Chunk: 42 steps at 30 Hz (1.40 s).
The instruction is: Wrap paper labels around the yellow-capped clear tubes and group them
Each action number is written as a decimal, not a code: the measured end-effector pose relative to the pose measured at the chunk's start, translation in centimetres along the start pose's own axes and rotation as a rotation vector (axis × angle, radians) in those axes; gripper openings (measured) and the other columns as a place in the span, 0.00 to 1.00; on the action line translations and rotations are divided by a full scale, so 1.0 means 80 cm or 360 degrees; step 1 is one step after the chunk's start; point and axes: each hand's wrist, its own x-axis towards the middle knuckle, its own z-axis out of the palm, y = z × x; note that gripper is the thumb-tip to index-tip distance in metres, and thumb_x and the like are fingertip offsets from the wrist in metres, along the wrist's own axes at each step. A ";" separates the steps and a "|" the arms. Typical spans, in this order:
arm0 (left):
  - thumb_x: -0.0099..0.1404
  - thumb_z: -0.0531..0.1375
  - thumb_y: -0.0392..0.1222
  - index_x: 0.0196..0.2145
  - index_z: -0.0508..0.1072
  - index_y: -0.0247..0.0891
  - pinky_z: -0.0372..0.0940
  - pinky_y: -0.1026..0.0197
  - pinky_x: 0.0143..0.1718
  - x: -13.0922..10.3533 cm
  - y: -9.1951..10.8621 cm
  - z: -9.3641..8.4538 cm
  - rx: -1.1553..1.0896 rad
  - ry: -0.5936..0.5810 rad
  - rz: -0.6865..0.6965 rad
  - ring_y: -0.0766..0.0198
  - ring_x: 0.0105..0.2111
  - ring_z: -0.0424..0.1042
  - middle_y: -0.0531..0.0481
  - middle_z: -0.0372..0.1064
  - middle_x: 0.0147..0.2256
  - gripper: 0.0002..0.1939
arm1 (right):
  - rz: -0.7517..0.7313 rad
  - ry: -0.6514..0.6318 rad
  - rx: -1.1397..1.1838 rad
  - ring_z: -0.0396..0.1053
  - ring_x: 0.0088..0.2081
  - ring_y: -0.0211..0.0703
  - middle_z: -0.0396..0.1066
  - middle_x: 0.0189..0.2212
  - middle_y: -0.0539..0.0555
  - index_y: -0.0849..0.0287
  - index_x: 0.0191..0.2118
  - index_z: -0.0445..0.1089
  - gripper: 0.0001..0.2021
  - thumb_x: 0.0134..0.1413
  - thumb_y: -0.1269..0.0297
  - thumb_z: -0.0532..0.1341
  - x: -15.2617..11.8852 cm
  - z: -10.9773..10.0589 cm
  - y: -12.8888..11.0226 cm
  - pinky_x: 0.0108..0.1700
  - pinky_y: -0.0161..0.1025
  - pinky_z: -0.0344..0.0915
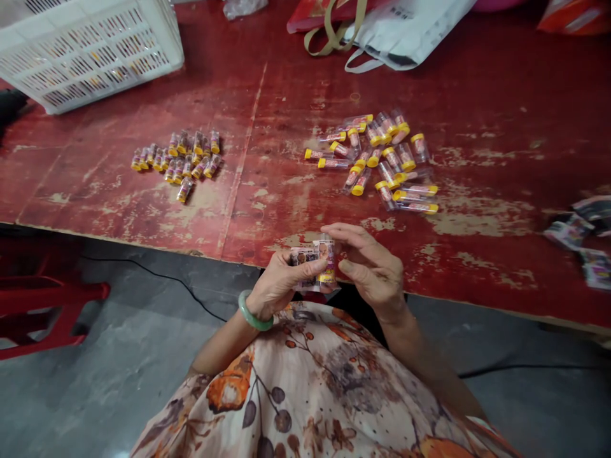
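Observation:
My left hand [281,277], with a green bangle at the wrist, is closed in front of the table's edge. Its thumb presses a small clear tube [326,270] with a yellow cap at the lower end against a printed plastic packet or sheet [304,257]. What lies behind the thumb and fingers is hidden. My right hand [375,270] is just right of the tube, thumb and fingers apart. Its fingertips come close to the tube's top; whether they touch it I cannot tell.
Many clear yellow-capped tubes [389,162] lie loose on the red table [267,191]. A group of labelled tubes [184,152] is at the left. A white basket [109,54], bags [401,32] and printed packets [570,230] surround them; a red stool [52,305] stands below left.

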 end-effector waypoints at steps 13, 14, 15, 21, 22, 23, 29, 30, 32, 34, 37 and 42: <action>0.52 0.70 0.46 0.36 0.78 0.33 0.71 0.58 0.32 0.001 0.001 -0.001 0.0001 -0.0052 -0.0017 0.63 0.25 0.74 0.49 0.75 0.29 0.16 | -0.0014 0.0012 -0.0053 0.63 0.57 0.53 0.67 0.54 0.53 0.47 0.55 0.69 0.20 0.57 0.65 0.61 -0.003 0.004 0.002 0.60 0.54 0.60; 0.53 0.70 0.46 0.36 0.78 0.33 0.71 0.58 0.32 0.001 0.001 -0.001 0.0002 -0.0057 -0.0014 0.63 0.26 0.74 0.48 0.75 0.29 0.16 | -0.0026 0.0011 -0.0053 0.63 0.57 0.53 0.68 0.54 0.54 0.48 0.55 0.69 0.19 0.57 0.65 0.61 -0.002 0.003 0.002 0.59 0.54 0.61; 0.53 0.70 0.46 0.37 0.78 0.33 0.71 0.58 0.32 0.001 0.002 -0.001 0.0002 -0.0054 -0.0009 0.62 0.26 0.74 0.48 0.75 0.30 0.17 | -0.0042 0.0019 -0.0051 0.64 0.56 0.53 0.67 0.54 0.54 0.48 0.55 0.69 0.19 0.57 0.65 0.61 -0.002 0.003 0.001 0.58 0.54 0.62; 0.54 0.69 0.46 0.36 0.78 0.34 0.70 0.61 0.33 0.002 0.003 0.003 -0.0069 0.0038 0.0120 0.65 0.27 0.73 0.48 0.76 0.30 0.15 | -0.0371 0.0191 -0.0348 0.69 0.46 0.51 0.67 0.52 0.58 0.51 0.56 0.68 0.26 0.48 0.66 0.68 -0.016 -0.001 -0.003 0.46 0.51 0.70; 0.54 0.69 0.45 0.35 0.78 0.34 0.69 0.62 0.33 0.002 0.003 0.005 -0.0100 0.0059 0.0145 0.66 0.27 0.73 0.49 0.76 0.30 0.14 | -0.0455 0.0219 -0.0458 0.69 0.46 0.52 0.68 0.50 0.58 0.52 0.55 0.68 0.27 0.46 0.68 0.69 -0.020 0.001 -0.004 0.46 0.51 0.70; 0.53 0.70 0.44 0.34 0.78 0.34 0.69 0.63 0.34 0.002 0.003 0.007 -0.0135 0.0079 0.0164 0.66 0.27 0.73 0.50 0.75 0.29 0.13 | -0.0519 0.0251 -0.0554 0.70 0.46 0.52 0.70 0.48 0.58 0.52 0.55 0.69 0.27 0.46 0.70 0.68 -0.025 0.004 -0.004 0.46 0.50 0.70; 0.51 0.71 0.41 0.33 0.78 0.34 0.67 0.65 0.34 -0.002 -0.001 0.017 -0.0225 0.0111 0.0173 0.68 0.27 0.72 0.51 0.75 0.29 0.12 | -0.0652 0.0376 -0.0727 0.73 0.41 0.47 0.73 0.42 0.57 0.54 0.50 0.70 0.22 0.49 0.77 0.64 -0.032 0.019 -0.007 0.40 0.46 0.73; 0.51 0.71 0.41 0.32 0.79 0.34 0.67 0.65 0.34 -0.003 -0.002 0.018 -0.0219 0.0117 0.0160 0.68 0.27 0.72 0.51 0.75 0.29 0.12 | -0.0682 0.0394 -0.0751 0.73 0.41 0.47 0.74 0.41 0.57 0.55 0.50 0.70 0.21 0.49 0.78 0.64 -0.030 0.020 -0.009 0.40 0.46 0.73; 0.50 0.72 0.42 0.31 0.78 0.34 0.67 0.64 0.34 -0.005 -0.004 0.020 -0.0219 0.0137 0.0131 0.68 0.26 0.72 0.51 0.74 0.28 0.12 | -0.0748 0.0454 -0.0811 0.73 0.40 0.47 0.74 0.40 0.57 0.57 0.48 0.71 0.19 0.49 0.79 0.63 -0.028 0.022 -0.013 0.39 0.45 0.73; 0.48 0.72 0.42 0.30 0.78 0.34 0.67 0.64 0.33 -0.007 -0.006 0.022 -0.0231 0.0161 0.0117 0.68 0.26 0.71 0.52 0.74 0.27 0.13 | -0.0799 0.0518 -0.0868 0.74 0.38 0.46 0.75 0.38 0.57 0.58 0.46 0.72 0.18 0.48 0.80 0.63 -0.028 0.024 -0.016 0.38 0.45 0.73; 0.48 0.72 0.42 0.30 0.78 0.34 0.66 0.65 0.32 -0.011 -0.008 0.024 -0.0237 0.0187 0.0110 0.69 0.25 0.70 0.53 0.72 0.26 0.12 | -0.0867 0.0556 -0.0925 0.74 0.36 0.47 0.75 0.37 0.58 0.60 0.45 0.72 0.17 0.48 0.81 0.61 -0.030 0.030 -0.017 0.36 0.44 0.74; 0.48 0.72 0.42 0.29 0.78 0.33 0.67 0.65 0.31 -0.009 -0.010 0.020 -0.0233 0.0205 0.0111 0.68 0.26 0.71 0.51 0.73 0.27 0.13 | -0.0954 0.0556 -0.0973 0.74 0.37 0.47 0.75 0.37 0.59 0.62 0.46 0.71 0.19 0.47 0.82 0.60 -0.031 0.035 -0.011 0.36 0.44 0.73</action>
